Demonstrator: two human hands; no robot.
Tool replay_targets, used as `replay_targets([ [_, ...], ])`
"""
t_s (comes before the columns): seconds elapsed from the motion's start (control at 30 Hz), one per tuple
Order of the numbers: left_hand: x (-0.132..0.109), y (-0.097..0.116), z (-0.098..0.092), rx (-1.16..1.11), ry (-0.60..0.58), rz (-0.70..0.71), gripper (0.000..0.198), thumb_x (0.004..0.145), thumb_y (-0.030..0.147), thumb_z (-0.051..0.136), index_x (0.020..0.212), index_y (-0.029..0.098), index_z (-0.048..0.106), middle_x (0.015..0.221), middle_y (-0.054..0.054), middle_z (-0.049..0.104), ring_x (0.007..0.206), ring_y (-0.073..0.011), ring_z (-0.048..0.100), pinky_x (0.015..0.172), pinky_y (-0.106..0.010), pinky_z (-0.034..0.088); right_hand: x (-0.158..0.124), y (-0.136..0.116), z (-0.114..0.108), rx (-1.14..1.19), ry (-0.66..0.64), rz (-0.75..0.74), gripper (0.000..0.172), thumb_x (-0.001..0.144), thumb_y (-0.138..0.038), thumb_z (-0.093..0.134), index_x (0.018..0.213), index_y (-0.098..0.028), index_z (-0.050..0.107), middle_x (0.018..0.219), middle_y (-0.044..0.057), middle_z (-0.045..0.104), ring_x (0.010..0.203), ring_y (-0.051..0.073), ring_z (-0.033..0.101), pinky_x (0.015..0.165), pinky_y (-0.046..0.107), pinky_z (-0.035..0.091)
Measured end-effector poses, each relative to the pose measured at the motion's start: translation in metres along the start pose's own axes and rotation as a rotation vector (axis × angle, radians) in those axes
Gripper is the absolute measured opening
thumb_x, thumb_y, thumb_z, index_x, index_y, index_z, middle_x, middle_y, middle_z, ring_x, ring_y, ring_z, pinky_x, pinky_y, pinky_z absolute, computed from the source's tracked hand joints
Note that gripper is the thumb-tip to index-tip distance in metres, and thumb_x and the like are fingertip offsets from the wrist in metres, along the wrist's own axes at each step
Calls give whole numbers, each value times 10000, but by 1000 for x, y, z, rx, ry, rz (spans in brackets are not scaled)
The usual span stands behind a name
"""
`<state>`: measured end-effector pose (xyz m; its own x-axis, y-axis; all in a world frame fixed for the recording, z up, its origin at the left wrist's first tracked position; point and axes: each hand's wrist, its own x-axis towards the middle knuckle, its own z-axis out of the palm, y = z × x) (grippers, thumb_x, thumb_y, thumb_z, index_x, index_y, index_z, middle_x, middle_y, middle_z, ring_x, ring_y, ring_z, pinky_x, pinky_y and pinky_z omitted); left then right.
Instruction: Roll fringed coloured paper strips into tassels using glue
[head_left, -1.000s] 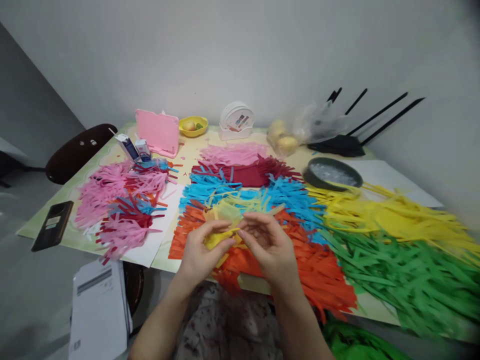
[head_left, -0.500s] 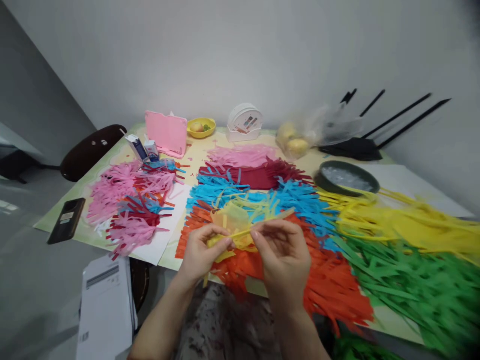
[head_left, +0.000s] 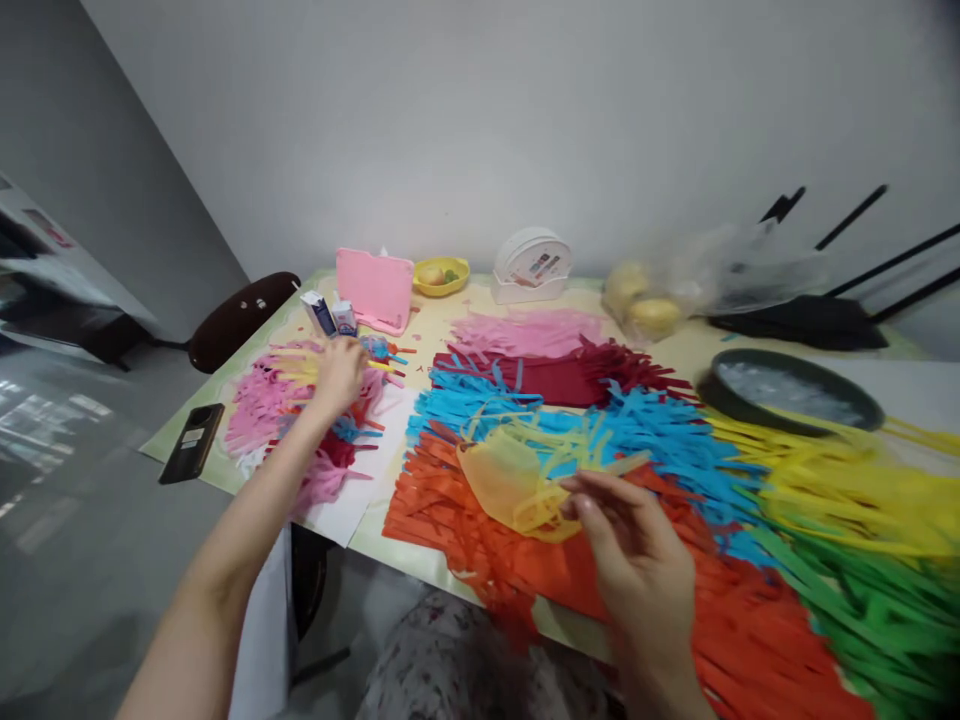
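**Left hand moved to the left-side heap**

Since the earlier frame the left hand [head_left: 339,372] has left the centre and lies on the pink-and-red heap of cut paper strips [head_left: 259,410], left of frame; its grip cannot be told. The right hand [head_left: 637,565], lower centre, pinches a pale yellow paper strip [head_left: 616,466] above the orange fringed paper sheet [head_left: 442,520].

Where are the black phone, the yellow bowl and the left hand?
black phone [head_left: 192,441]: head view, middle of its face.
yellow bowl [head_left: 442,289]: head view, front wall.
left hand [head_left: 339,372]: head view, back of the hand.
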<state>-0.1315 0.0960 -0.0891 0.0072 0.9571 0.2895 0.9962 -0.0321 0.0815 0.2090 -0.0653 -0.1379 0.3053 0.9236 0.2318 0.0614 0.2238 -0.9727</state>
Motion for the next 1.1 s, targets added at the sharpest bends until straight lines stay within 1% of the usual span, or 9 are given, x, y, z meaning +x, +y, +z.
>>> replay_targets([
  [0.13,11,21,61,42,-159,-3,268,926,246,447,979,158,695,1170,-146,594,1108,-297,460,933,-448,373,14,5,-29,-160,59,-31,199,823,-371,670,957,-224,683,925,57,722,804,202,686,727,337,557],
  [0.23,15,12,70,85,-208,-15,277,910,203,437,978,144,699,1154,-176,584,1114,-326,442,913,-494,368,21,9,-46,-329,6,-103,192,853,-379,626,956,-229,687,934,59,716,835,216,677,763,361,542],
  [0.4,22,20,41,126,-180,46,281,897,198,440,1004,157,697,1189,-183,560,1169,-369,397,941,-555,317,25,19,-38,-566,-372,-427,135,892,-272,570,971,-224,668,923,67,716,858,225,660,783,375,527],
  [0.57,-9,79,5,80,-131,260,306,918,211,416,1095,198,665,1231,-148,561,1189,-336,428,977,-511,326,17,37,-12,-943,-713,-534,229,841,-183,628,1066,-202,665,1018,101,691,970,272,597,802,402,469],
  [0.67,-50,116,1,-105,-341,732,319,873,143,476,1120,224,661,1185,-105,613,1112,-252,525,965,-407,401,16,39,-5,-1102,-722,-537,107,863,-192,611,942,-210,680,926,91,660,913,263,567,757,371,424],
  [0.73,-73,134,5,-161,-356,888,378,825,136,555,1185,225,628,1324,-112,559,1233,-283,473,1022,-446,383,19,32,-8,-1079,-719,-538,96,886,-182,574,855,-205,663,884,79,643,880,241,555,751,346,412],
  [0.83,-85,152,14,-202,-282,892,291,819,138,594,1092,209,663,1389,-121,527,1323,-309,407,1093,-528,308,30,11,-25,-945,-696,-524,95,876,-141,549,849,-192,623,904,73,647,891,222,556,787,334,422],
  [1.0,-64,178,0,-332,-223,783,183,910,191,508,907,173,690,907,-84,698,917,-212,623,887,-356,457,52,-38,-60,-954,-559,-464,75,833,-203,578,899,-195,614,850,67,660,799,229,585,713,339,444],
  [1.1,-58,193,-25,-304,-158,752,199,925,212,495,890,170,686,848,-78,688,853,-213,621,818,-340,448,63,-63,-60,-997,-469,-602,352,826,-311,639,1158,-199,602,1062,117,672,975,290,586,817,409,442],
])
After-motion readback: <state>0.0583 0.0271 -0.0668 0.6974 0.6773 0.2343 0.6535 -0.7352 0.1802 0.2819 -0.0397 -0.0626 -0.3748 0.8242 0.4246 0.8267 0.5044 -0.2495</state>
